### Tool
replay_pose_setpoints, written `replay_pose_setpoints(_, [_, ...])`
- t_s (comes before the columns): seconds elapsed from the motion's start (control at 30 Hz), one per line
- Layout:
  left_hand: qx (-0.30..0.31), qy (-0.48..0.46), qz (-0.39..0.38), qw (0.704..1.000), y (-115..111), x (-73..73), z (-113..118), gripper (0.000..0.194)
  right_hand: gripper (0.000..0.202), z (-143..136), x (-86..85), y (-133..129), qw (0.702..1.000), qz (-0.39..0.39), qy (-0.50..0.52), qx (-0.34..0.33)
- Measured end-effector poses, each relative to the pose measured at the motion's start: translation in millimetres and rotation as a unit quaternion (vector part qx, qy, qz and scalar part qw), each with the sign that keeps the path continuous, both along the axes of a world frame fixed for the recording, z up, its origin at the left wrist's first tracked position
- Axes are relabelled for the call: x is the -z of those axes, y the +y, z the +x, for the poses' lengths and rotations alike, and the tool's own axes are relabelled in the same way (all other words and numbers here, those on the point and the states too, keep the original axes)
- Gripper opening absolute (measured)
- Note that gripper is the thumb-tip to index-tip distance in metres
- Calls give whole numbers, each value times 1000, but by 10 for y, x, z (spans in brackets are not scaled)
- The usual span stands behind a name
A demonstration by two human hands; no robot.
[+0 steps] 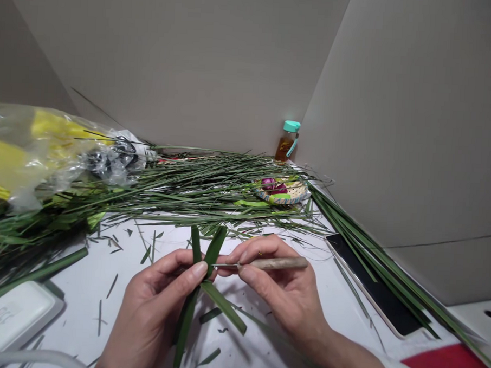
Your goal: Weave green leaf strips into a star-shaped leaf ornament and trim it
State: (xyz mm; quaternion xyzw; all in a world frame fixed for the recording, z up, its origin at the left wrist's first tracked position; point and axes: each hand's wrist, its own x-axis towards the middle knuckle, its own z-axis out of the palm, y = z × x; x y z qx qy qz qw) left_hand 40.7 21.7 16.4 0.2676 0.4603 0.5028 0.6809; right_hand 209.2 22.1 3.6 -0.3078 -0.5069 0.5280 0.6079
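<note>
Green leaf strips (pixel 215 248), crossed and folded over each other, are pinched between the thumb and fingers of my left hand (pixel 159 294). Their ends stick out above and below the grip. My right hand (pixel 281 294) holds an awl (pixel 280 263) by its wooden handle, level, with the thin metal shaft pointing left. The awl's tip meets the strips beside my left thumb; whether it passes through them cannot be seen. Small leaf scraps (pixel 210 357) lie on the white table below.
Behind lies a heap of long green leaves (pixel 197 182) with a small woven basket (pixel 297 193). A teal-lidded bottle (pixel 287 141) stands at the back. A phone (pixel 379 287) lies right under leaves; a white device (pixel 18 318) and plastic bag (pixel 59 154) are left.
</note>
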Motion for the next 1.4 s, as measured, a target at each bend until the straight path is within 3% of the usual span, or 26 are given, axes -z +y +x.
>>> replay_pose_setpoints(0.6, [-21, 85, 52, 995, -1, 9, 32, 18, 9, -1, -5, -6, 998, 40, -46, 19])
replay_pose_setpoints(0.87, [-26, 101, 62, 993, -6, 47, 7, 17, 7, 16, 14, 0, 998, 40, -51, 20])
replay_pose_setpoints(1.1, [-44, 118, 73, 989, 6, 75, 28, 21, 5, 12, 32, -5, 989, 87, -105, 51])
replay_pose_setpoints(1.4, [-28, 116, 63, 991, 9, 51, 29, 23, 5, 36, -5, -8, 988, 82, -123, 44])
